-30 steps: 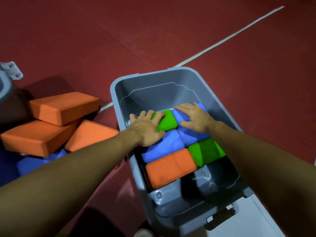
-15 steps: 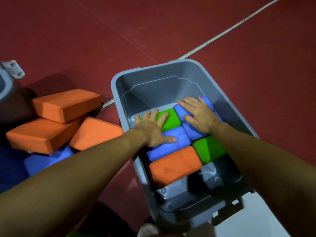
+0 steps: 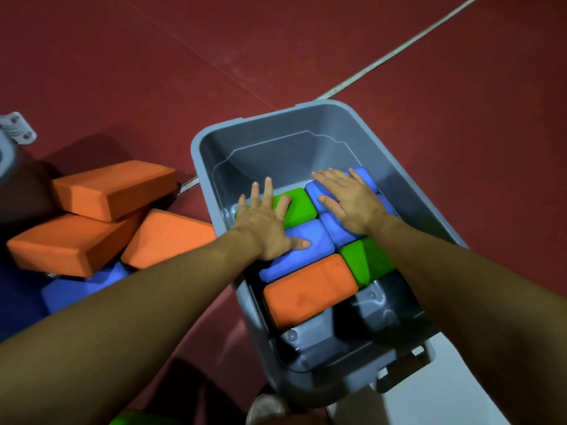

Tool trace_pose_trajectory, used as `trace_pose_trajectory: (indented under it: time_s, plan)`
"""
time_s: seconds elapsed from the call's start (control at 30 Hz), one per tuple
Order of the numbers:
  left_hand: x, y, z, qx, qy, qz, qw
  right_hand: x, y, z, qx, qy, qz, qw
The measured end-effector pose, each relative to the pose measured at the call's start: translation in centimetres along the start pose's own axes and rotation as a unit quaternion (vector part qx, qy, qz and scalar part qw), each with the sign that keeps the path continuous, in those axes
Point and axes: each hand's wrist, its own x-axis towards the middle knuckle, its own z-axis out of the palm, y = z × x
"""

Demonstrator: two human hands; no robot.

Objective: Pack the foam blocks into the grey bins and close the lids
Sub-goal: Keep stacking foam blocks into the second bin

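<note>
An open grey bin (image 3: pixel 276 142) stands on the red floor and holds several foam blocks. My left hand (image 3: pixel 266 222) lies flat, fingers spread, over a green block (image 3: pixel 302 207) and a blue block (image 3: pixel 310 250). Flat on the blue blocks (image 3: pixel 362 176) at the far right of the bin rests my right hand (image 3: pixel 349 199). Nearer me in the bin lie an orange block (image 3: pixel 310 291) and a second green block (image 3: pixel 366 262). Neither hand grips anything.
Left of the bin, orange blocks (image 3: pixel 113 188) are piled on the floor over a blue block (image 3: pixel 82 286). The corner of another grey bin (image 3: pixel 12 133) shows at the far left. A white line (image 3: pixel 399 50) crosses the floor. The bin's lid (image 3: pixel 445 394) hangs open towards me.
My left hand's fingers have straightened and spread flat over the green and blue blocks. My right hand stays flat on the blue blocks. The camera has moved closer.
</note>
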Motion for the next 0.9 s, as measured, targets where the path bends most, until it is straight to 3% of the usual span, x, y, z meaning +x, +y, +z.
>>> trace_pose_trajectory:
  time_s: [0.47,0.63,0.9]
  plan:
    - [-0.3,0.1,0.6,-0.007,0.006,-0.026,1.000,0.9,0.1,0.1,0.034,0.022,0.000,0.999]
    - [-1.6,1.2,0.3,0.005,0.035,0.020,0.999,0.7,-0.3,0.1,0.020,0.049,-0.002,0.999]
    - [-2.3,1.6,0.4,0.024,-0.014,0.051,0.998,0.9,-0.4,0.0,0.030,0.040,0.009,0.999]
